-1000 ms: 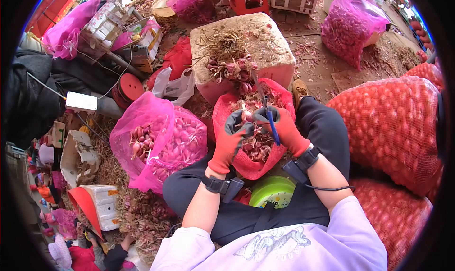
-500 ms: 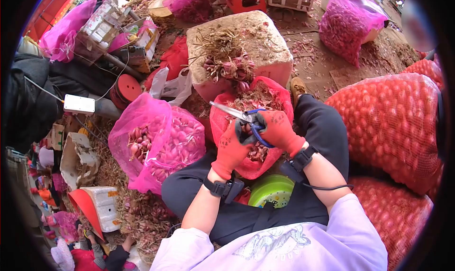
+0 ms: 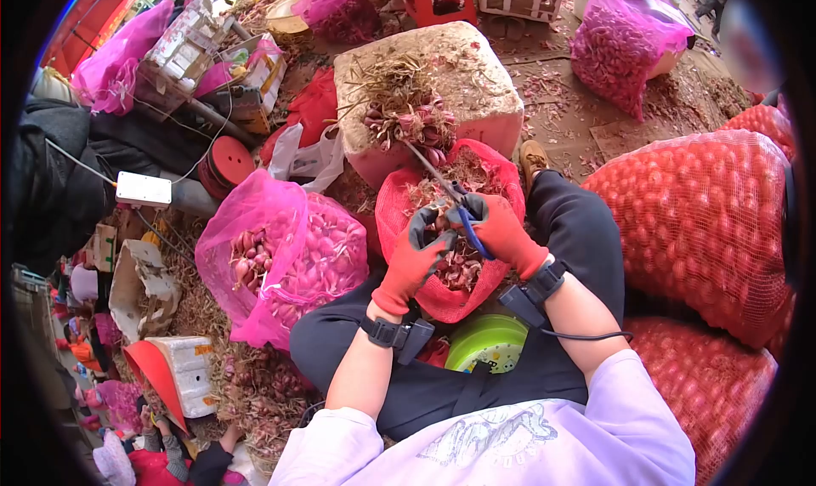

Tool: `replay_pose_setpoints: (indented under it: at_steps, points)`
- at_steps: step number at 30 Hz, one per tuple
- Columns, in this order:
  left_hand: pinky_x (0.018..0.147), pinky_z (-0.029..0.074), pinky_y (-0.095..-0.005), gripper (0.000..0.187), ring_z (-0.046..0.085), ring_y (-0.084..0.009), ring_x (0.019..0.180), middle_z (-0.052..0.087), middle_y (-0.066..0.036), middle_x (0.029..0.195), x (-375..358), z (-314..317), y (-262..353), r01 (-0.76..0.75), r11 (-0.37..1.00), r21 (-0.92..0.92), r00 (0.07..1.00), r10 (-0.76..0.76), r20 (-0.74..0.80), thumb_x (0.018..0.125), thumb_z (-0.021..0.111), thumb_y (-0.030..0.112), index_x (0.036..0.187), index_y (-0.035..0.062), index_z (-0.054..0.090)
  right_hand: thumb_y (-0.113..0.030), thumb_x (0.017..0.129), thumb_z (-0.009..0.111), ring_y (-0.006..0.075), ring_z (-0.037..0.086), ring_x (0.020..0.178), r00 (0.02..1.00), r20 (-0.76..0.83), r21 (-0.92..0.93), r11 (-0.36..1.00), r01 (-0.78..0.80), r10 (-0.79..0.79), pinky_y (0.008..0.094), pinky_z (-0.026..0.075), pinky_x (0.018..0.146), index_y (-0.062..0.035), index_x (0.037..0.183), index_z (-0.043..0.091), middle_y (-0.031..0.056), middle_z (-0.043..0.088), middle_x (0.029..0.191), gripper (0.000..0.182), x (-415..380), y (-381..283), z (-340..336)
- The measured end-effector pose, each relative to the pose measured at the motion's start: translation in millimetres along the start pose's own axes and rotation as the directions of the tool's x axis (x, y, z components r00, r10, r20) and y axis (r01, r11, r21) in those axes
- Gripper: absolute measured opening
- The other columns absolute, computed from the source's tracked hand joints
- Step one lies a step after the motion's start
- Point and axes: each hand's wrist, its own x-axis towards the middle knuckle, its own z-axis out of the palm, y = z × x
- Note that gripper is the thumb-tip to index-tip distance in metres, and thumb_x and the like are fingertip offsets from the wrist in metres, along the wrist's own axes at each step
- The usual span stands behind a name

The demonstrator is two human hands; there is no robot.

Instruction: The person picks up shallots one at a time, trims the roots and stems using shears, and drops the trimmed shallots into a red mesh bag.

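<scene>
Both hands wear red gloves with dark fingertips, above an open red mesh bag (image 3: 484, 290) of shallots and dry trimmings. My right hand (image 3: 497, 227) is wrapped round the blue handle of the scissors (image 3: 442, 180), whose blades point up and left toward the foam block. My left hand (image 3: 416, 256) is closed in a pinch beside it; what lies between its fingertips is too small to make out. A bunch of shallots (image 3: 416, 122) with dry stalks lies on the foam block (image 3: 476, 78). To the left stands a pink mesh bag (image 3: 314, 248) of shallots.
Large red mesh sacks (image 3: 697, 222) stand at the right. A green round stool (image 3: 489, 343) sits between my legs. A white power box (image 3: 143, 188) and a red reel (image 3: 228, 164) are at the left. Other people (image 3: 157, 465) are at the lower left.
The scissors have swung from pointing left to pointing up and left, and their blades now look closer together. My left hand has moved slightly down and away from them.
</scene>
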Motion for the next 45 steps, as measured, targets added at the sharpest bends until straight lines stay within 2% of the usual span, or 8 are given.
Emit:
replay_pose_setpoints:
  at_steps: [4,11,14,17,24,26,30,45]
  points:
    - [0.078,0.050,-0.0267,0.039,0.058,-0.0131,0.087,0.058,-0.007,0.104,-2.9,-2.8,-5.3,0.013,0.983,-0.186,1.000,-0.012,0.009,0.087,0.057,0.003,0.124,0.0014,0.046,-0.011,0.078,0.069,0.0070,0.056,0.070,0.985,-0.064,-0.252,0.958,0.139,-0.160,0.0258,0.047,0.062,0.0020,0.091,0.064,0.0023,0.065,0.078,0.018,1.5,18.5,7.5]
    - [0.081,0.051,-0.0308,0.029,0.058,-0.0152,0.086,0.058,-0.007,0.106,8.9,-1.2,-20.9,-0.046,0.911,-0.410,0.999,0.039,-0.026,0.092,0.054,0.006,0.120,0.0049,0.050,-0.010,0.080,0.064,0.0070,0.053,0.053,0.931,-0.170,0.340,0.906,-0.253,0.324,0.0216,0.045,0.049,-0.0005,0.095,0.064,0.0009,0.061,0.071,0.018,-3.0,12.9,12.6]
    - [0.080,0.052,-0.0294,0.029,0.060,-0.0157,0.089,0.059,-0.008,0.109,8.1,-2.3,-3.2,-0.233,0.825,-0.516,0.972,0.199,-0.121,0.092,0.054,0.008,0.121,0.0062,0.050,-0.012,0.081,0.064,0.0073,0.051,0.048,0.905,-0.320,0.211,0.953,-0.219,0.279,0.0207,0.043,0.045,-0.0021,0.095,0.064,0.0003,0.059,0.069,0.017,7.2,40.9,7.2]
    - [0.083,0.053,-0.0294,0.032,0.061,-0.0180,0.095,0.056,-0.008,0.117,8.3,-25.7,16.0,-0.353,0.767,-0.535,0.933,0.248,-0.261,0.092,0.057,0.012,0.122,0.0076,0.049,-0.011,0.082,0.063,0.0068,0.052,0.049,0.890,-0.193,0.615,0.758,-0.218,0.413,0.0203,0.043,0.045,-0.0027,0.093,0.065,0.0009,0.060,0.069,0.015,2.9,36.2,-15.7]
    - [0.087,0.051,-0.0312,0.040,0.060,-0.0193,0.097,0.054,-0.007,0.119,2.1,-12.0,12.4,-0.210,0.883,-0.419,0.977,0.174,-0.124,0.094,0.051,0.008,0.132,0.0062,0.041,-0.032,0.079,0.070,0.0189,0.060,0.066,0.991,-0.091,-0.097,0.989,-0.108,0.099,0.0316,0.046,0.061,-0.0001,0.097,0.063,0.0088,0.065,0.078,0.037,-2.5,0.6,-7.8]
    - [0.088,0.050,-0.0306,0.034,0.059,-0.0196,0.098,0.054,-0.006,0.116,0.7,-9.7,18.3,-0.207,0.871,-0.445,0.978,0.167,-0.128,0.094,0.050,0.010,0.127,0.0048,0.045,-0.048,0.075,0.069,0.0319,0.061,0.074,0.986,-0.148,-0.393,0.919,0.011,-0.075,0.0396,0.047,0.069,-0.0021,0.094,0.062,0.0164,0.063,0.082,0.050,-2.4,2.0,-4.2]
    - [0.087,0.050,-0.0277,0.020,0.058,-0.0170,0.097,0.057,-0.004,0.100,3.3,-26.7,16.3,-0.150,0.840,-0.522,0.981,0.061,-0.184,0.095,0.052,0.020,0.108,0.0051,0.053,-0.052,0.074,0.066,0.0315,0.063,0.076,0.990,-0.074,-0.765,0.644,0.022,-0.120,0.0413,0.048,0.067,-0.0052,0.089,0.059,0.0143,0.063,0.080,0.049,-13.4,-1.6,-7.0]
    - [0.081,0.054,-0.0315,0.027,0.062,-0.0163,0.090,0.062,-0.006,0.103,10.3,-33.0,3.7,-0.360,0.909,-0.208,0.869,0.246,-0.429,0.095,0.053,0.026,0.110,0.0040,0.056,-0.041,0.072,0.066,0.0286,0.063,0.071,0.994,0.055,-0.844,0.528,0.097,-0.094,0.0389,0.048,0.064,-0.0086,0.094,0.059,0.0106,0.063,0.073,0.040,-21.6,-0.3,-6.6]
